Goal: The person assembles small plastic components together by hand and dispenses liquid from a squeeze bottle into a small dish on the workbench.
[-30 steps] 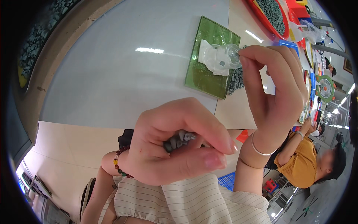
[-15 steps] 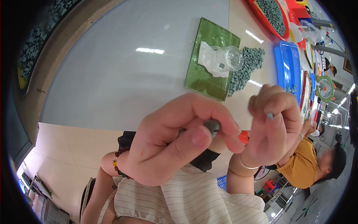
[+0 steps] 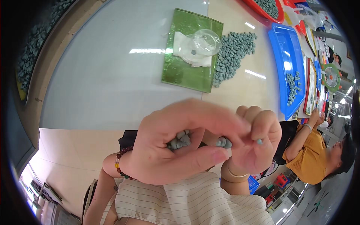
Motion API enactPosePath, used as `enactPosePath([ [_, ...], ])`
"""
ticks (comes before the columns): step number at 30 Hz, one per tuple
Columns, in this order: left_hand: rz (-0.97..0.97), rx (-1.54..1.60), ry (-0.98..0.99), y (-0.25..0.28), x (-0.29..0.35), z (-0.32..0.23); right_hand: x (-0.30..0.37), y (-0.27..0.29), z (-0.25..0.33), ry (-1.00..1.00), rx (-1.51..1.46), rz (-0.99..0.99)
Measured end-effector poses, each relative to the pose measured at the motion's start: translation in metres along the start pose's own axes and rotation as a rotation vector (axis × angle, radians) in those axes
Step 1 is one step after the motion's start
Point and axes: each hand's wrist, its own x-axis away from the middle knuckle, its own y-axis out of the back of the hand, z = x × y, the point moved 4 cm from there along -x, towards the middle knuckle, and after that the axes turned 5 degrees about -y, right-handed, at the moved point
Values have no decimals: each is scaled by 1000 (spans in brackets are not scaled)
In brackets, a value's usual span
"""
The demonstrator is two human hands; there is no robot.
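My left hand [image 3: 161,120], with a bead bracelet at the wrist, is curled in front of me. Several small grey-green stones [image 3: 180,140] lie in its palm, and its thumb and forefinger pinch another stone [image 3: 224,142]. Just to the right, my right hand [image 3: 267,127] is closed with a tiny blue-green piece [image 3: 259,141] showing at its fingertips. The two hands overlap in view, so I cannot tell whether they touch. Beyond them a green glass plate [image 3: 183,77] bears a white tissue [image 3: 181,45] and a clear round cup [image 3: 207,42].
A heap of grey-green stones [image 3: 233,56] lies against the plate's right side. Farther right stand a blue tray [image 3: 280,65] with some stones and a red basin [image 3: 257,13] filled with more. A person in a mustard top [image 3: 309,157] sits at the right.
My right hand has moved down and left, close to the left one. My left hand has turned, showing the stones in its palm. The table things have shifted up and left in view.
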Motion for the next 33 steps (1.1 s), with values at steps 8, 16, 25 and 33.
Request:
enactPosePath([
  [8,10,28,-137,-10,-7,11,8,7,28,415,256,48],
  [16,39,-74,-171,-12,-2,13,14,-1,28,612,665,63],
  [25,63,-64,-152,-13,0,14,14,-5,27,653,789,-11],
  [33,-77,43,-146,-12,2,20,13,-4,24,702,808,80],
])
